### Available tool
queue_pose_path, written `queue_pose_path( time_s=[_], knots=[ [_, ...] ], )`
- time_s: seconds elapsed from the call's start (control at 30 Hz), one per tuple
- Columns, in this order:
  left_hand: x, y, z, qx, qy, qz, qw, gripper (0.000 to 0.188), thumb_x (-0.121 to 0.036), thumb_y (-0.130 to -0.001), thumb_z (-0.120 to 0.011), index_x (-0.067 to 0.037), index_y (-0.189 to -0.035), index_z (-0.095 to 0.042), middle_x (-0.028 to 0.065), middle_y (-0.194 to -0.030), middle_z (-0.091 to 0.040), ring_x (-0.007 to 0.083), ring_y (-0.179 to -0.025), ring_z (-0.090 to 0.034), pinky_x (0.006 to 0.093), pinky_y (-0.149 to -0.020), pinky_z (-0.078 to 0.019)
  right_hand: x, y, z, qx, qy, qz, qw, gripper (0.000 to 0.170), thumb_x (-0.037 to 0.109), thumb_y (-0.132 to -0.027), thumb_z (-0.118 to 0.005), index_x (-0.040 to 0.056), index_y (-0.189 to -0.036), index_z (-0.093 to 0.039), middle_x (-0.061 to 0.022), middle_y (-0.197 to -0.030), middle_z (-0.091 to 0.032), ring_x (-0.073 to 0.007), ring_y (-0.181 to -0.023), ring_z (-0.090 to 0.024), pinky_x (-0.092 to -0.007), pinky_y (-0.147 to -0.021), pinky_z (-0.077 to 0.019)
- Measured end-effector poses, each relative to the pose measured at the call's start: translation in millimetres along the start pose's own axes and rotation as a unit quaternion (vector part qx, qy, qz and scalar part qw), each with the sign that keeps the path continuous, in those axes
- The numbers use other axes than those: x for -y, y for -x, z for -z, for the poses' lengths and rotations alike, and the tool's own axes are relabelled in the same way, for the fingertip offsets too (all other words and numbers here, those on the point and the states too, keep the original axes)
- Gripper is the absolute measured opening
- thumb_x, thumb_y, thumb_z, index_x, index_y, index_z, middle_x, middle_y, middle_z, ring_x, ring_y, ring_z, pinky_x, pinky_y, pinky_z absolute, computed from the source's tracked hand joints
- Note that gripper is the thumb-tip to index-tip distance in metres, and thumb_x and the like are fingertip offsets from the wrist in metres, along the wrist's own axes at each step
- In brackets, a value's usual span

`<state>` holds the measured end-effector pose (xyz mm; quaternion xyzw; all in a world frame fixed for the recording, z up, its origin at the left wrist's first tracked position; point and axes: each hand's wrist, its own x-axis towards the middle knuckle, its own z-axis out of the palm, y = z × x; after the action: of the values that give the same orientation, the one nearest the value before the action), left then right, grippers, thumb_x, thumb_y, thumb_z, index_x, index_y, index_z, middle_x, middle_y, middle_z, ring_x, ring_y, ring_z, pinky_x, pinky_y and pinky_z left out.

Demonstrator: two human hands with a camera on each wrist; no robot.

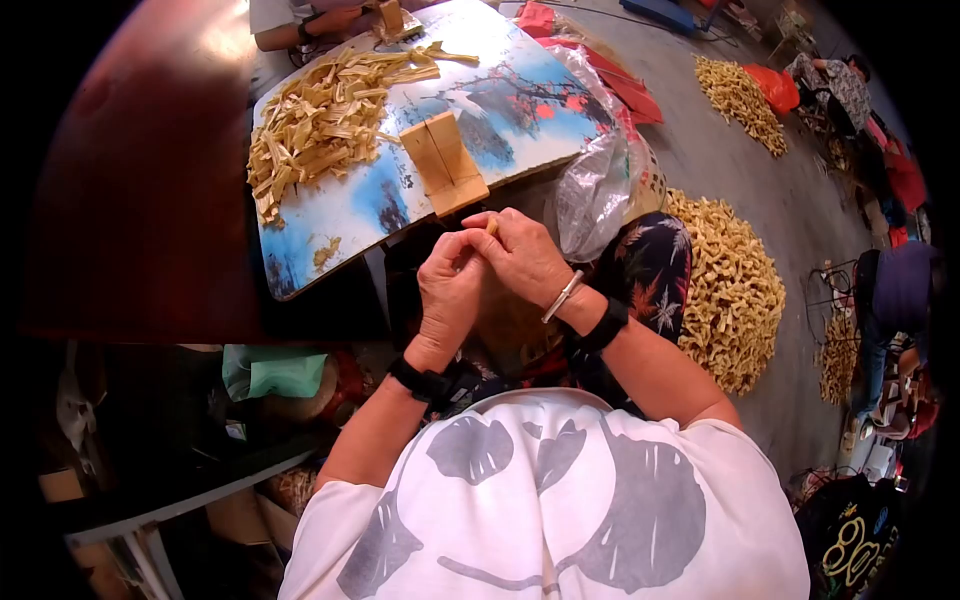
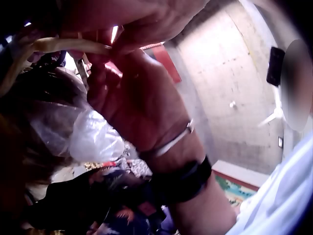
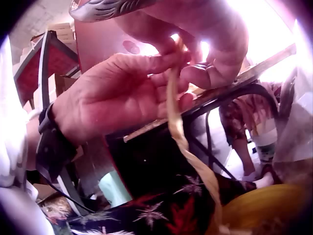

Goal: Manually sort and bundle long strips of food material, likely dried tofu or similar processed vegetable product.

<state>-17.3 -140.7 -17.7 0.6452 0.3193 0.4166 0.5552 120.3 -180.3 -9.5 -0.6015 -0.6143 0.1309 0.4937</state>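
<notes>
Both hands meet in front of the body, just below a small wooden block [image 1: 440, 160] at the table's edge. The left hand [image 1: 450, 285] and right hand [image 1: 525, 262] touch at the fingertips, with a bit of yellowish strip [image 1: 492, 227] between them. In the right wrist view the left hand [image 3: 117, 95] pinches the strip [image 3: 177, 127] near its top, and the curled fingers of the right hand [image 3: 205, 44] hold it there too. Its long end hangs down, slightly twisted. The left wrist view shows the same strip [image 2: 73, 45] running sideways from the joined fingers.
A pile of flat dry strips [image 1: 320, 125] covers the left of the painted table [image 1: 400, 200]. Clear plastic [image 1: 595, 195] hangs at its right edge. A large heap of knotted yellow pieces [image 1: 730, 290] lies on the floor at right. Another person's arm [image 1: 285, 35] shows across the table.
</notes>
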Motion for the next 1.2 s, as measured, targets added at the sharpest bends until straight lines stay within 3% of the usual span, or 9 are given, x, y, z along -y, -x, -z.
queue_pose_path(
  time_s=[0.03, 0.13, 0.2, 0.3, 0.5, 0.6, 0.83, 0.93, 1.2],
  knots=[
    [2.7, 7.1, -4.4, -0.005, -0.041, -0.062, 0.997, 0.014, -0.006, -0.095, -0.063, -0.005, -0.109, -0.067, -0.0025, -0.088, -0.063, 0.0059, -0.084, -0.057, 0.0190, -0.079, -0.0467, 1.1, 8.0, -0.6, 0.000, -0.020, -0.039, 0.999, 0.020, 0.020, -0.095, -0.062, 0.0032, -0.105, -0.067, -0.0134, -0.086, -0.059, -0.0236, -0.070, -0.065, -0.0332, -0.063, -0.0504],
    [6.9, 31.9, 3.7, -0.035, 0.068, 0.200, 0.977, 0.013, -0.017, -0.095, -0.065, -0.006, -0.101, -0.066, -0.0019, -0.088, -0.065, 0.0091, -0.084, -0.061, 0.0219, -0.077, -0.0497, 8.4, 24.5, 2.5, -0.013, -0.060, -0.103, 0.993, 0.012, 0.011, -0.092, -0.062, 0.0032, -0.100, -0.068, -0.0149, -0.088, -0.062, -0.0297, -0.073, -0.066, -0.0347, -0.066, -0.0524],
    [12.2, 39.4, 18.2, -0.007, 0.207, 0.419, 0.884, 0.017, -0.023, -0.096, -0.065, -0.006, -0.098, -0.065, -0.0007, -0.089, -0.067, 0.0106, -0.083, -0.063, 0.0242, -0.075, -0.0517, 20.6, 36.7, 10.9, 0.010, -0.042, -0.047, 0.998, 0.011, 0.009, -0.091, -0.062, 0.0036, -0.099, -0.067, -0.0157, -0.087, -0.064, -0.0313, -0.075, -0.066, -0.0344, -0.067, -0.0528],
    [-0.8, 50.1, 11.5, 0.024, 0.386, 0.456, 0.802, 0.018, -0.024, -0.095, -0.064, -0.006, -0.095, -0.064, 0.0008, -0.085, -0.067, 0.0124, -0.079, -0.065, 0.0277, -0.073, -0.0539, 34.5, 65.1, 11.4, 0.110, -0.043, -0.002, 0.993, 0.016, 0.005, -0.086, -0.064, 0.0046, -0.102, -0.066, -0.0161, -0.087, -0.066, -0.0346, -0.080, -0.066, -0.0373, -0.071, -0.0539],
    [15.0, 43.8, 12.4, 0.174, -0.080, 0.232, 0.954, 0.013, -0.010, -0.093, -0.059, -0.004, -0.103, -0.064, 0.0110, -0.080, -0.069, 0.0263, -0.068, -0.066, 0.0359, -0.061, -0.0524, 36.3, 83.1, 23.0, 0.027, 0.008, 0.049, 0.998, 0.015, 0.010, -0.087, -0.065, 0.0036, -0.099, -0.063, -0.0167, -0.093, -0.066, -0.0357, -0.084, -0.065, -0.0394, -0.077, -0.0543],
    [-10.0, 39.0, 5.2, 0.250, -0.407, 0.035, 0.878, 0.021, -0.013, -0.092, -0.057, -0.009, -0.112, -0.063, 0.0272, -0.083, -0.063, 0.0430, -0.086, -0.063, 0.0499, -0.068, -0.0516, 32.3, 80.5, 27.6, -0.016, -0.008, 0.011, 1.000, 0.014, 0.012, -0.089, -0.063, 0.0025, -0.100, -0.062, -0.0157, -0.096, -0.065, -0.0330, -0.081, -0.065, -0.0367, -0.074, -0.0550],
    [-0.7, 41.4, 7.9, 0.141, -0.029, 0.214, 0.966, 0.017, -0.011, -0.099, -0.052, -0.002, -0.109, -0.062, 0.0067, -0.080, -0.064, 0.0181, -0.066, -0.060, 0.0299, -0.063, -0.0501, 27.6, 76.1, 33.0, -0.036, -0.158, -0.154, 0.975, 0.017, 0.017, -0.096, -0.060, 0.0001, -0.095, -0.061, -0.0119, -0.087, -0.063, -0.0237, -0.072, -0.066, -0.0295, -0.058, -0.0549],
    [10.7, 38.7, 12.7, 0.071, 0.283, 0.336, 0.896, 0.019, -0.012, -0.100, -0.050, 0.001, -0.111, -0.059, 0.0051, -0.082, -0.061, 0.0126, -0.073, -0.057, 0.0273, -0.071, -0.0496, 21.2, 85.9, 30.8, 0.017, -0.039, -0.022, 0.999, 0.014, 0.013, -0.092, -0.064, -0.0010, -0.094, -0.064, -0.0127, -0.087, -0.065, -0.0249, -0.072, -0.065, -0.0299, -0.065, -0.0522],
    [23.8, 38.8, 12.3, 0.026, 0.424, 0.428, 0.798, 0.024, -0.019, -0.100, -0.053, 0.003, -0.107, -0.057, 0.0108, -0.090, -0.061, 0.0202, -0.082, -0.060, 0.0331, -0.083, -0.0522, 27.3, 93.2, 27.1, -0.046, -0.053, -0.122, 0.990, 0.012, 0.012, -0.086, -0.069, 0.0008, -0.087, -0.064, -0.0134, -0.080, -0.061, -0.0294, -0.071, -0.061, -0.0346, -0.062, -0.0474]
  ],
)
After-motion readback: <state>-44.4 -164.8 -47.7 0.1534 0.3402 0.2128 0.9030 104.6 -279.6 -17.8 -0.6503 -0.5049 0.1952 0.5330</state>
